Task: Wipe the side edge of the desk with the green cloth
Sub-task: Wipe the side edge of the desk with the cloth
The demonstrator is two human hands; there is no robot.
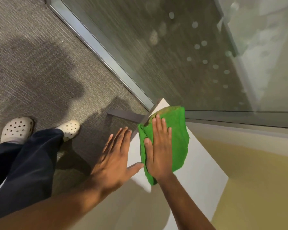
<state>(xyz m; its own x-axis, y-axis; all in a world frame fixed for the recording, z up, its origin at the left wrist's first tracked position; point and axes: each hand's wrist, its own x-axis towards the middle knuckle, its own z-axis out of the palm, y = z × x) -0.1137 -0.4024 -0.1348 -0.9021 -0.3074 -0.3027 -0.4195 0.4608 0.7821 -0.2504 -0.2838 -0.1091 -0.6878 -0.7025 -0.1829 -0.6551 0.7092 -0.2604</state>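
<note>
On the left I saw carpet (40,63) and my two pale clogs (17,128), with dark trousers (23,163) below them. Moving right, my left hand (115,161) was spread open and flat, grasping nothing; its fingers reached past the bench's (198,171) left edge while its thumb lay against that edge, just beside the cloth (178,140). Next came my right hand (158,146), fingers straight and together, pressed palm-down on the cloth rather than clenched round it. The cloth lay folded on the white bench top near its far corner, its left part draped over the side edge. Right of that ran the glass wall (189,47).

I judged the wipe was in hand, though the pad sat mostly on the top, not on the edge face. The next move called for rolling the cloth over the lip and drawing it along the side with steady pressure, the left hand steadying.
</note>
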